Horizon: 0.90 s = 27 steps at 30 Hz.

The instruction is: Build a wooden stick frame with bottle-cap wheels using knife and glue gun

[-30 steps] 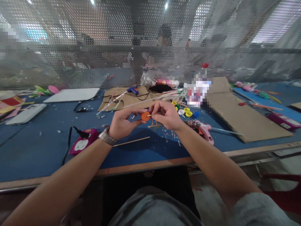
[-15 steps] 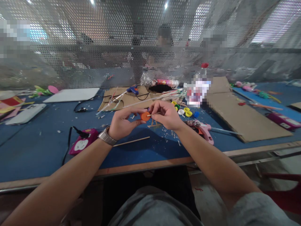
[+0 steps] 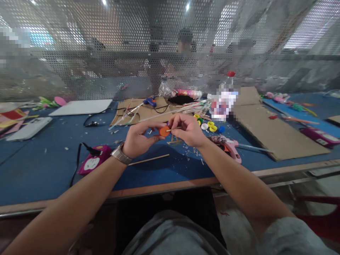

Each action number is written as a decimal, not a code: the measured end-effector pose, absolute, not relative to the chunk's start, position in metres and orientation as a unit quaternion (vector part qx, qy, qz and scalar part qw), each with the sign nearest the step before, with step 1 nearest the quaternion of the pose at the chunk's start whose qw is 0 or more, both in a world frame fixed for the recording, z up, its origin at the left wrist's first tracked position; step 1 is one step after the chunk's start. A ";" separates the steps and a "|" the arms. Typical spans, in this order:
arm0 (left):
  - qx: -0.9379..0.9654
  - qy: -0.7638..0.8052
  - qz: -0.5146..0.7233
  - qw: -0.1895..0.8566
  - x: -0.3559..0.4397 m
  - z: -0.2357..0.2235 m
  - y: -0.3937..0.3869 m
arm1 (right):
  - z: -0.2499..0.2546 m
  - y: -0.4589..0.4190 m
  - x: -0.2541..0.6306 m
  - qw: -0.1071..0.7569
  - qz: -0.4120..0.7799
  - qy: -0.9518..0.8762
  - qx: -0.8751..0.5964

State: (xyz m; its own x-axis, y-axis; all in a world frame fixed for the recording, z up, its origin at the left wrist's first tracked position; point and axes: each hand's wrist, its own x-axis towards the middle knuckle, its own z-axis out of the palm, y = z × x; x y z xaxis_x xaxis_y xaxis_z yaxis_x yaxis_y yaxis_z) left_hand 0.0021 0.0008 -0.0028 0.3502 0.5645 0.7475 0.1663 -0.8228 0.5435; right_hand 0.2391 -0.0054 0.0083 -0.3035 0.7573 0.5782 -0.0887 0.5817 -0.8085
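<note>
Between the thumb and fingers of my left hand (image 3: 142, 136) is an orange bottle cap (image 3: 164, 131), its flat face turned toward me. My right hand (image 3: 189, 130) pinches a thin wooden stick (image 3: 169, 130), whose tip meets the face of the cap. Whether the stick is fixed to the cap I cannot tell. Both hands are raised over the blue table. Below them, partly hidden by my right hand, stands a small frame of wooden sticks (image 3: 174, 142). Another wooden stick (image 3: 150, 159) lies on the table near my left wrist.
Yellow caps (image 3: 213, 128), a white cap (image 3: 204, 126) and a blue cap (image 3: 221, 129) lie right of my hands. Nearby is a pink glue gun (image 3: 233, 150); a blue glue gun (image 3: 150, 102) rests on cardboard behind. A purple power strip (image 3: 92, 163) sits left, a bottle (image 3: 225, 101) back right.
</note>
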 end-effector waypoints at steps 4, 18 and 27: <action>0.799 0.231 0.520 0.196 0.002 -0.002 0.000 | 0.008 -0.005 0.239 0.538 0.393 -0.706 -0.241; 0.735 0.309 0.563 0.216 0.000 -0.007 0.011 | -0.012 0.020 0.248 0.476 0.348 -0.711 -0.383; 0.721 0.342 0.555 0.234 0.001 -0.009 0.014 | -0.022 0.014 0.237 0.224 0.327 -0.812 -0.429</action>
State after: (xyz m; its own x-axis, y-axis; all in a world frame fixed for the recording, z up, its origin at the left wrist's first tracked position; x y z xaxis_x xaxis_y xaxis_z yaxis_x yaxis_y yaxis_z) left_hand 0.0007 0.0143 -0.0091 0.1495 0.7532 0.6405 0.2348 -0.6563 0.7170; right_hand 0.2372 0.0136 -0.0220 -0.5314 0.8430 0.0832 0.5503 0.4182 -0.7227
